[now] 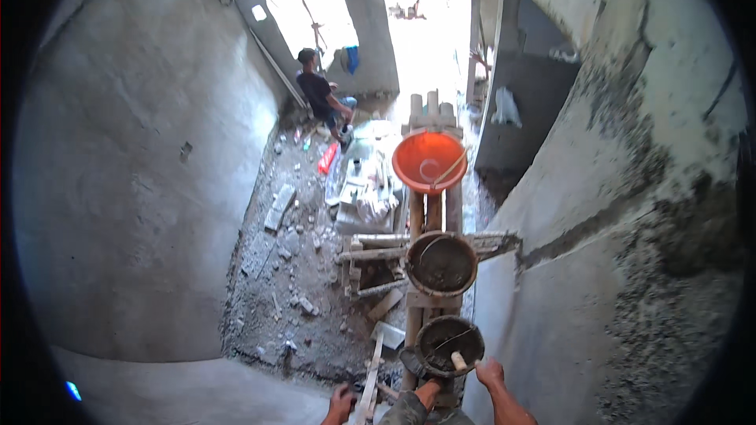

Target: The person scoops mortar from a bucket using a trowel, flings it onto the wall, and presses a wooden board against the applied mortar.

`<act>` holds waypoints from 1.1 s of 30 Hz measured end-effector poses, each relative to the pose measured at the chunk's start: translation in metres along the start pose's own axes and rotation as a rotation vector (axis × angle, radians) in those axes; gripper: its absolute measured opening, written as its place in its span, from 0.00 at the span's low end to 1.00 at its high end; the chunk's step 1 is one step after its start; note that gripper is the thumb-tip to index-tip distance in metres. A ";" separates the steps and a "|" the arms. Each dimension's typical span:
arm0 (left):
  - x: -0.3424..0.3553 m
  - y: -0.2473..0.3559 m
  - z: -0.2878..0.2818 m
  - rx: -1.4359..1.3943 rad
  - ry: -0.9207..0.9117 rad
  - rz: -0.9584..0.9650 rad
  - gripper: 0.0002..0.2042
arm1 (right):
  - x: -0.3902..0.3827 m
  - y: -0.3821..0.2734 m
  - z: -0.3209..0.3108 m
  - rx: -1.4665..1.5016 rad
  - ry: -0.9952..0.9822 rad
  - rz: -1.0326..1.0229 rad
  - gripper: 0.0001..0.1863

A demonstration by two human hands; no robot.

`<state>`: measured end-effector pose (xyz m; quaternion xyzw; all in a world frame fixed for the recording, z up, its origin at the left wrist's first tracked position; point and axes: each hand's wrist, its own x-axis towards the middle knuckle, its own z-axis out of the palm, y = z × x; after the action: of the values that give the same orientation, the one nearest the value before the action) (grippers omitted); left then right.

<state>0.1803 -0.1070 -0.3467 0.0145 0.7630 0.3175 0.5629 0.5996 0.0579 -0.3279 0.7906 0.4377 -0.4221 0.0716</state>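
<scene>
A bare, unfinished concrete room seen from high up — grey plastered walls curve around me and a rubble-strewn floor (291,283) lies far below. Bright daylight pours through an opening at twelve o'clock, and a person in dark clothes (321,98) sits near it, at about eleven o'clock, well apart from me.

I stand on a narrow scaffold of bamboo poles (431,212) running from my feet toward twelve o'clock. Three round pans sit along it: an orange plastic basin (429,161) farthest away, a mortar-caked pan (441,264) in the middle, and a dark mortar pan (449,344) just ahead of me, with a pale tool handle (458,360) sticking out of it.

My right hand (488,371) is at five o'clock, just beside the nearest pan's rim, against the rough wall (630,267) on my right. Its fingers look loosely curled; I cannot tell whether they close on anything. My left hand (341,405) is at seven o'clock, low at the frame's edge, next to a pale wooden strip (370,382) — whether it grasps the strip or only rests by it, I cannot tell.

I judge the work to be plastering this wall from the scaffold, at the point of going back for mortar. The next move would call for a steady reach to the handle in the near pan, keeping balance on the poles.
</scene>
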 end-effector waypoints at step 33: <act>-0.312 0.025 -0.029 -0.138 -0.398 -0.348 0.18 | -0.333 0.144 -0.165 0.573 -0.016 0.376 0.16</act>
<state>0.2607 -0.2191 -0.0645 -0.0929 0.6049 0.2581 0.7475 0.7209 -0.1600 -0.0172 0.8420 0.1477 -0.5136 -0.0733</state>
